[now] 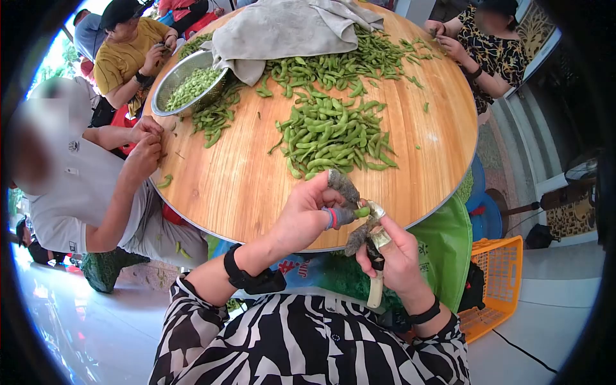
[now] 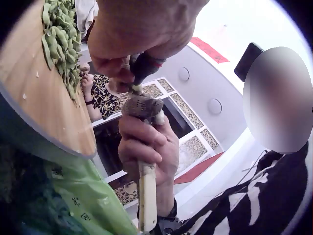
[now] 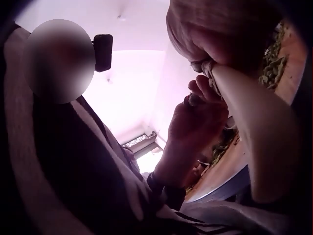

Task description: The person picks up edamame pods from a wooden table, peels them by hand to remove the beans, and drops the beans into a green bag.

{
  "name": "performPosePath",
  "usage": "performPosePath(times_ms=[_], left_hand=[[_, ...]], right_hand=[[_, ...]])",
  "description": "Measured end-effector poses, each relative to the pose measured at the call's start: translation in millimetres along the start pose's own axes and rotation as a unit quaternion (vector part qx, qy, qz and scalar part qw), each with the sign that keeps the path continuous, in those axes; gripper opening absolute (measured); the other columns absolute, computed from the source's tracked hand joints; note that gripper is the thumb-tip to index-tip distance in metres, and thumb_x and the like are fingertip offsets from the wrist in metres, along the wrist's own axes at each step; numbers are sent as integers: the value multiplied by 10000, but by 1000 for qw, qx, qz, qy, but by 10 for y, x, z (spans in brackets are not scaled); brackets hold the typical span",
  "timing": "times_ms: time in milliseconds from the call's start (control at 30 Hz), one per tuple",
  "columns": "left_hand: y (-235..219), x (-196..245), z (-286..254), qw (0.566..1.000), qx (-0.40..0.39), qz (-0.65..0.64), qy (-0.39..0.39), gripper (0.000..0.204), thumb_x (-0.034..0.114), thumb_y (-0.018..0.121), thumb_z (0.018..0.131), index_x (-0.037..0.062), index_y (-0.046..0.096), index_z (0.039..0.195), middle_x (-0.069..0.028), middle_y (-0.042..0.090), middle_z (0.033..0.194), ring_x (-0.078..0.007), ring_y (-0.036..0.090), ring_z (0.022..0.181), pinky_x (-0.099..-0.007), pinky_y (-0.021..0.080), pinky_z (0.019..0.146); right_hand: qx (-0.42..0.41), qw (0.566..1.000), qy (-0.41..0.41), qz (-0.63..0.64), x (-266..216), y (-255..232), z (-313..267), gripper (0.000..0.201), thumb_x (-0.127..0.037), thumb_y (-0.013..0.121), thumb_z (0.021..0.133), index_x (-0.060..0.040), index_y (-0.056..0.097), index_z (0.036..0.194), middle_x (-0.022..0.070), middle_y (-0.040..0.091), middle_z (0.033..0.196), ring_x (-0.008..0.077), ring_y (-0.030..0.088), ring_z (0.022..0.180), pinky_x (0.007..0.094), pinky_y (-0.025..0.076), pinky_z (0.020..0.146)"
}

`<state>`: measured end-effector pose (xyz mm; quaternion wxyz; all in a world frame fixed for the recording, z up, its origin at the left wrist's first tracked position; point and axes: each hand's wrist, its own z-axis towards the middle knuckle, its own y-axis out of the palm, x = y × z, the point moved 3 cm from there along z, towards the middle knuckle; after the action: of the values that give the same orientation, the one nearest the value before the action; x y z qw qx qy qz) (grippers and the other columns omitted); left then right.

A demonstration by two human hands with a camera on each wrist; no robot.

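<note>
In the head view my left hand [image 1: 301, 215], with grey coverings on some fingers, pinches a green pod [image 1: 362, 212] above the table's near edge. My right hand [image 1: 394, 256], also with wrapped fingers, curls round a tool with a pale handle [image 1: 376, 290] that sticks out below the palm. The fingertips of both hands meet at the pod. In the left wrist view the right hand [image 2: 149, 147] grips the pale handle [image 2: 147, 200], and the left hand [image 2: 142, 34] is above it. The handle [image 3: 259, 132] looms large in the right wrist view; the tool's working end is hard to make out.
A heap of green pods [image 1: 333, 138] lies on the round wooden table [image 1: 224, 186]. Behind it are more pods under a grey cloth [image 1: 282, 35] and a metal colander [image 1: 157, 96] of shelled beans. Other people sit around the table. An orange crate [image 1: 507, 282] stands at the right.
</note>
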<state>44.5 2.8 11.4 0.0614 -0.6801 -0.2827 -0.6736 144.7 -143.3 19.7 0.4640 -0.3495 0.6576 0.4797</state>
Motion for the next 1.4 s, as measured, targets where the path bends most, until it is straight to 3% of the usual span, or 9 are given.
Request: performPosePath(times_ms=[367, 567, 633, 700, 767, 833, 967, 1167, 1400], left_hand=[[-4, -84, -40, 1000, -11, 18, 2, 323, -41, 667, 792, 62, 548, 1074, -68, 674, 1001, -79, 576, 710, -214, 456, 606], [75, -223, -28, 908, -86, -389, -132, 252, -32, 622, 827, 61, 560, 1053, -62, 667, 880, -90, 576, 663, -246, 441, 526], [32, -145, -27, 997, -40, -38, -52, 176, 5, 629, 845, 47, 579, 1008, -105, 654, 857, -120, 594, 667, -269, 449, 530], [102, 37, -92, 987, -39, 151, 46, 175, 14, 649, 817, 34, 579, 977, -121, 631, 837, -153, 594, 659, -294, 452, 531], [138, 110, -132, 932, -37, 333, 138, 179, 22, 669, 790, 21, 579, 945, -137, 607, 817, -186, 593, 650, -320, 455, 532], [189, 190, -187, 781, -15, 502, 372, 299, 26, 706, 717, 6, 614, 1001, -102, 582, 789, -247, 564, 611, -343, 429, 509], [169, 145, -215, 739, -26, 566, 364, 324, 40, 709, 707, 6, 621, 1016, -117, 571, 765, -303, 579, 642, -360, 460, 551], [158, -32, -119, 951, -19, 259, 165, 202, 119, 659, 876, 4, 630, 1039, -83, 652, 783, -152, 617, 695, -250, 469, 623], [165, -22, -95, 999, 9, 40, 23, 152, 142, 592, 931, 0, 638, 957, -9, 613, 713, -75, 543, 589, -240, 424, 502]], right_hand=[[31, 999, -3, 35, 80, -59, -16, 374, -143, 432, 994, 34, 463, 1322, 66, 544, 725, 78, 435, 468, 208, 337, 397], [26, 988, 38, 148, 66, -45, -44, 379, -178, 451, 995, 6, 462, 1326, 90, 562, 758, 81, 439, 476, 203, 348, 390], [15, 976, 55, 211, 75, -88, -51, 394, -118, 457, 973, -14, 462, 1353, 75, 574, 846, 98, 471, 525, 202, 350, 402], [19, 970, 65, 233, 105, -107, -56, 396, -122, 461, 972, -23, 462, 1356, 80, 573, 841, 105, 475, 525, 206, 349, 396], [23, 963, 76, 257, 136, -104, -67, 399, -126, 465, 971, -32, 463, 1359, 85, 572, 835, 112, 478, 525, 209, 348, 391], [9, 961, 86, 264, 144, -89, -55, 402, -126, 464, 972, -43, 461, 1365, 91, 572, 828, 123, 487, 523, 216, 349, 379], [23, 959, 86, 269, 152, -53, -49, 393, -125, 464, 972, -40, 472, 1355, 90, 566, 784, 127, 488, 506, 220, 349, 368], [51, 973, 55, 219, 137, -59, -55, 374, -133, 487, 966, -8, 507, 1318, 89, 583, 723, 117, 510, 480, 214, 353, 362], [84, 993, -1, 86, 107, -87, -60, 334, -117, 516, 959, 12, 542, 1266, 72, 602, 693, 100, 508, 462, 207, 355, 380]])
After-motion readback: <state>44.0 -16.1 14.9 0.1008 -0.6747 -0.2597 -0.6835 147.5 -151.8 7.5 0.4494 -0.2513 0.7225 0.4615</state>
